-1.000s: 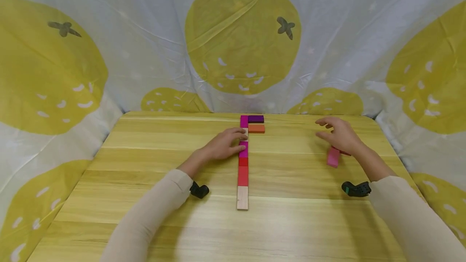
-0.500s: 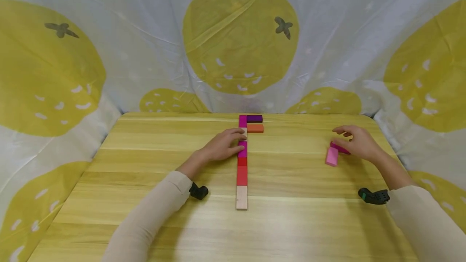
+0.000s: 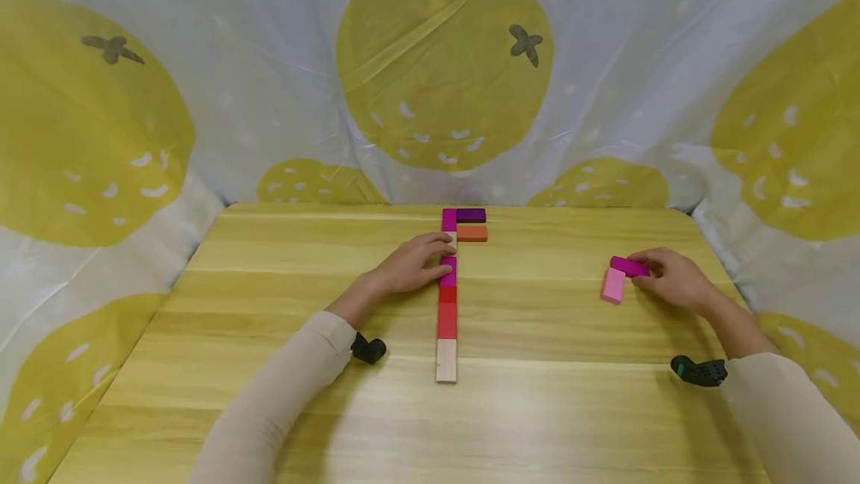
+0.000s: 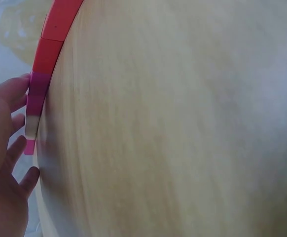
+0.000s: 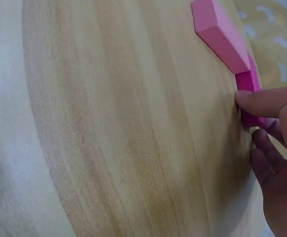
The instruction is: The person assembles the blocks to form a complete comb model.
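Observation:
A straight row of flat wooden blocks runs away from me in the head view: plain wood block (image 3: 446, 361), red blocks (image 3: 447, 314), magenta block (image 3: 450, 269), a partly covered plain block and another magenta block (image 3: 449, 219). My left hand (image 3: 406, 265) rests along the row's left side, thumb and relaxed fingers touching the middle blocks. At the right, my right hand (image 3: 680, 280) pinches a loose magenta block (image 3: 628, 266) between thumb and fingers, low at the table. A pink block (image 5: 222, 37) lies at an angle against that magenta block's end.
Purple block (image 3: 471, 215) and orange block (image 3: 472, 233) stick out rightward from the row's far end, with a gap between them. The wooden table (image 3: 537, 320) ends at a fruit-patterned cloth (image 3: 605, 95) behind. Black wrist devices sit at both cuffs.
My right hand has moved right and toward me, down to the loose magenta block, and now pinches it. The left hand stays on the row.

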A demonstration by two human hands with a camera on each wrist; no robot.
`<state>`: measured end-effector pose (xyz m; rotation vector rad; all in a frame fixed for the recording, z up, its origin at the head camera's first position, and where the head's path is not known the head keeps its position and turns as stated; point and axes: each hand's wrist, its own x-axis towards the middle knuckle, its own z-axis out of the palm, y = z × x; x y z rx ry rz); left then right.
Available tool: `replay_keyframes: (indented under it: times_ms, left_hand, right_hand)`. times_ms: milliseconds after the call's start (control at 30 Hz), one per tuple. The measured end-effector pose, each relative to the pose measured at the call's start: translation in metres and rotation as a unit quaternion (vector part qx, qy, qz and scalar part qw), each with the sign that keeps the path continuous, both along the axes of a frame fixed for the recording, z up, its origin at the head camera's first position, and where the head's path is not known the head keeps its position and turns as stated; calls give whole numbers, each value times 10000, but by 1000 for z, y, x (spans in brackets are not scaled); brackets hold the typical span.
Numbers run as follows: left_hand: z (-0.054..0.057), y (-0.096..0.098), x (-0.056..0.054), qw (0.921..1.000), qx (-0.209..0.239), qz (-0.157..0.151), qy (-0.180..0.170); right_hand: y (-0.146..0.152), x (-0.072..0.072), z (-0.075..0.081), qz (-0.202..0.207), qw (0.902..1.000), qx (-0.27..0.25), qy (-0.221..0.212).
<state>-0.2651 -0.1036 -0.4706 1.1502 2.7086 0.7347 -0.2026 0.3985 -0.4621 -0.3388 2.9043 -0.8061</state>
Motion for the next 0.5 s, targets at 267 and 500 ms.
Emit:
replay_keyframes:
  times_ms: [267,500]
  left_hand:
    - [1,1,-2,9998,81,7,-160]
    - [2,0,0,9996,125,16,-243]
  right_hand:
    - [0,-1,4,-167,9998,71,89]
    - [-6,-9,12,-33,9985,230,496]
